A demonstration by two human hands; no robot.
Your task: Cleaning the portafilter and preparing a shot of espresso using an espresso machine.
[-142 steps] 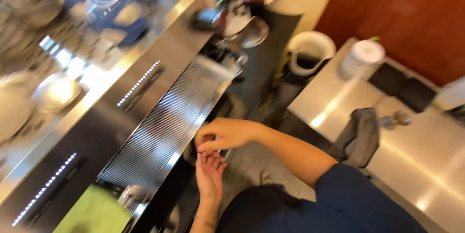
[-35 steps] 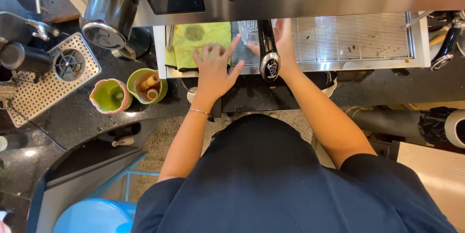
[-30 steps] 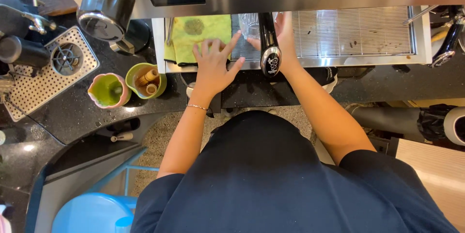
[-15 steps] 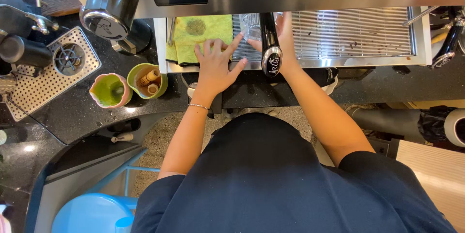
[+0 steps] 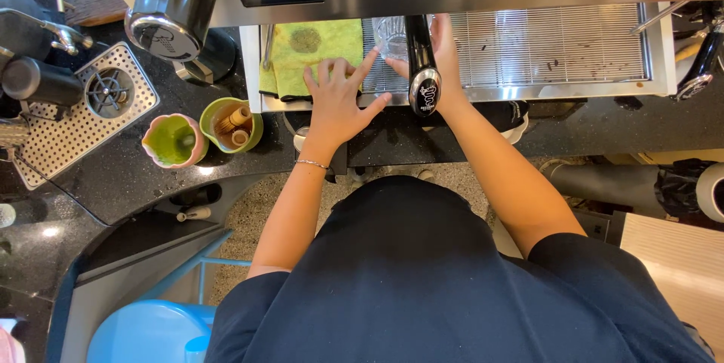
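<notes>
My left hand (image 5: pixel 335 99) lies flat with fingers spread on the front edge of the steel drip tray (image 5: pixel 558 50), beside a yellow-green cloth (image 5: pixel 313 50) with a dark stain. My right hand (image 5: pixel 446 57) reaches onto the tray behind a black portafilter handle (image 5: pixel 422 69), which hides part of it. Its fingers wrap the base of a clear glass (image 5: pixel 391 35) standing on the grate under the machine's front. A thin bracelet sits on my left wrist.
On the dark counter to the left stand a pink-rimmed bowl of green liquid (image 5: pixel 170 140), a green cup holding bamboo pieces (image 5: pixel 231 123), a perforated rinser tray (image 5: pixel 83 114) and a steel canister (image 5: pixel 170 8). A blue bin (image 5: pixel 147 329) is at the lower left and a steam wand (image 5: pixel 701 61) at the right.
Since the oldest frame the view has swung to look straight down on the machine's front. Over the last second both hands stay almost still at the tray.
</notes>
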